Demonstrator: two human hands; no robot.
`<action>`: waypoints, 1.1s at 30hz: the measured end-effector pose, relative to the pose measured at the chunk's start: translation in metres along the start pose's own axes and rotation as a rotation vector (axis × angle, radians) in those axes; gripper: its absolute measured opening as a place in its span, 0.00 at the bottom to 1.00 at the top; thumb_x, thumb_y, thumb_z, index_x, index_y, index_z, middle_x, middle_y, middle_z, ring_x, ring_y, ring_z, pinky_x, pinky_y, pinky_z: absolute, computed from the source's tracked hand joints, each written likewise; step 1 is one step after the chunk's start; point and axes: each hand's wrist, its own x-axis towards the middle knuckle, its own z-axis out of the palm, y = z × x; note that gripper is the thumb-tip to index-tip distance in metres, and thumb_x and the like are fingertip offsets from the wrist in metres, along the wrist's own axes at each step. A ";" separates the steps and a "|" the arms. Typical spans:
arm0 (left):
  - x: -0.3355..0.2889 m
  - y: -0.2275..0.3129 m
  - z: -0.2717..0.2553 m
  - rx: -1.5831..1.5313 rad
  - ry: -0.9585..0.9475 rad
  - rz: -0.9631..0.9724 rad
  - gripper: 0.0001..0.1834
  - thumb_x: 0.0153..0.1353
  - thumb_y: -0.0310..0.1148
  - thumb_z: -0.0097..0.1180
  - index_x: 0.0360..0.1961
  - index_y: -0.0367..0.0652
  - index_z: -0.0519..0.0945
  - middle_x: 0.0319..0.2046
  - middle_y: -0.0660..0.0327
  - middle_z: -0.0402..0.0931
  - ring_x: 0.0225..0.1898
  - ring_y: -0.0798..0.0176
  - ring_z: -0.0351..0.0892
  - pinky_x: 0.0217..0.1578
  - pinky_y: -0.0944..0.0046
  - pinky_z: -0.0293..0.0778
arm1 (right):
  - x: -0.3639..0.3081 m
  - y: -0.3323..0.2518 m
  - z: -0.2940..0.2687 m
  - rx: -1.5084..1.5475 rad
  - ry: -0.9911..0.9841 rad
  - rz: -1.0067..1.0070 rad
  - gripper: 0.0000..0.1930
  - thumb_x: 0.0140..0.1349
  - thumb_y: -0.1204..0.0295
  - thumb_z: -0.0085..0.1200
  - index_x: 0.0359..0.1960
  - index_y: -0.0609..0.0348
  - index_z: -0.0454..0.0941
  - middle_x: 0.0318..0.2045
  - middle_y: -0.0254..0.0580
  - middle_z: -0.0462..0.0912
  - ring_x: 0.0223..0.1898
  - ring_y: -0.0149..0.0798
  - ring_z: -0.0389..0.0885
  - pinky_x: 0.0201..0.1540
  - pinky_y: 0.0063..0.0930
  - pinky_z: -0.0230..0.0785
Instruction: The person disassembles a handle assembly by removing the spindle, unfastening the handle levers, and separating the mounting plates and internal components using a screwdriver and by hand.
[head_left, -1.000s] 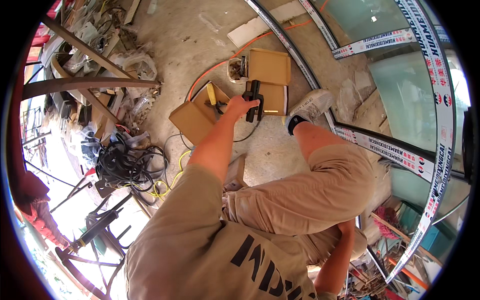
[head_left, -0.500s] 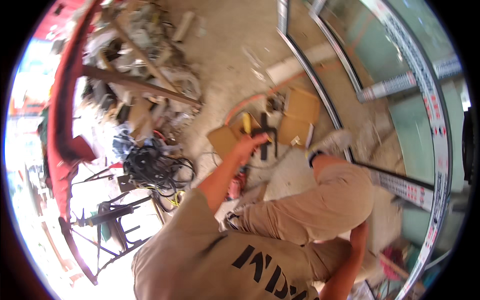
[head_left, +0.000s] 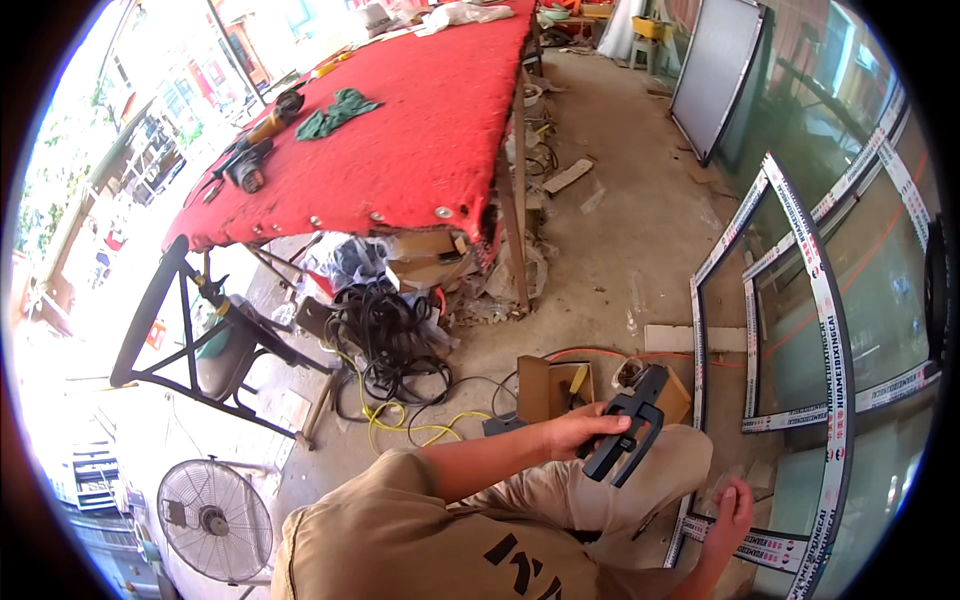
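My left hand is closed around a black door handle, a long plate with a bowed grip, held tilted above my bent knee. My right hand is low at the right, beside the window frame; its fingers are curled together, and whatever they may hold is too small to make out. An open cardboard box with a yellow-handled tool inside lies on the floor beyond my left hand. Another cardboard piece shows partly behind the door handle.
Frames with taped edges and glass stand at my right. A red-covered table bearing power tools is ahead on the left. Tangled black cables, a yellow cord, a black metal stand and a fan occupy the left floor.
My left hand has come up from the floor by the boxes with the black door handle in it. My right hand has come forward beside the frame. The view has tilted up.
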 end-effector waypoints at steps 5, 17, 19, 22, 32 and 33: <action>-0.019 -0.023 0.017 -0.068 0.006 -0.130 0.41 0.62 0.49 0.73 0.69 0.40 0.70 0.56 0.62 0.80 0.55 0.68 0.80 0.57 0.62 0.78 | -0.043 -0.054 -0.017 -0.068 0.092 -0.071 0.14 0.75 0.69 0.53 0.53 0.66 0.83 0.39 0.40 0.86 0.40 0.32 0.83 0.46 0.29 0.78; 0.024 -0.022 0.051 -0.144 -0.344 -0.402 0.43 0.74 0.50 0.58 0.79 0.41 0.55 0.37 0.60 0.73 0.26 0.66 0.67 0.24 0.65 0.67 | -0.433 0.112 -0.139 0.382 1.319 0.788 0.15 0.70 0.63 0.59 0.48 0.62 0.84 0.31 0.37 0.85 0.28 0.28 0.79 0.33 0.22 0.70; 0.033 -0.023 0.064 -0.105 -0.387 -0.448 0.44 0.75 0.51 0.57 0.79 0.38 0.54 0.37 0.57 0.75 0.27 0.65 0.69 0.26 0.63 0.68 | -0.527 0.150 -0.093 0.429 1.466 0.974 0.14 0.69 0.62 0.58 0.44 0.61 0.85 0.29 0.38 0.85 0.26 0.30 0.79 0.30 0.26 0.70; 0.065 -0.045 0.090 -0.087 -0.389 -0.596 0.42 0.75 0.49 0.57 0.79 0.38 0.55 0.38 0.57 0.74 0.28 0.64 0.68 0.28 0.63 0.66 | -0.681 0.212 0.035 0.472 1.376 1.502 0.15 0.70 0.56 0.56 0.42 0.54 0.83 0.27 0.36 0.83 0.18 0.29 0.74 0.20 0.27 0.63; 0.053 -0.089 0.165 0.116 -0.456 -0.713 0.37 0.77 0.47 0.53 0.79 0.41 0.56 0.40 0.61 0.73 0.28 0.68 0.67 0.27 0.68 0.64 | -0.715 0.255 0.330 0.171 0.479 1.892 0.22 0.60 0.48 0.65 0.29 0.57 0.86 0.37 0.54 0.90 0.43 0.55 0.89 0.44 0.48 0.82; 0.043 -0.092 0.178 0.233 -0.513 -0.699 0.36 0.78 0.46 0.50 0.79 0.42 0.56 0.41 0.61 0.73 0.29 0.69 0.68 0.28 0.69 0.67 | -0.676 0.257 0.320 0.179 0.601 1.838 0.22 0.60 0.47 0.65 0.35 0.56 0.87 0.44 0.56 0.88 0.49 0.58 0.87 0.51 0.50 0.80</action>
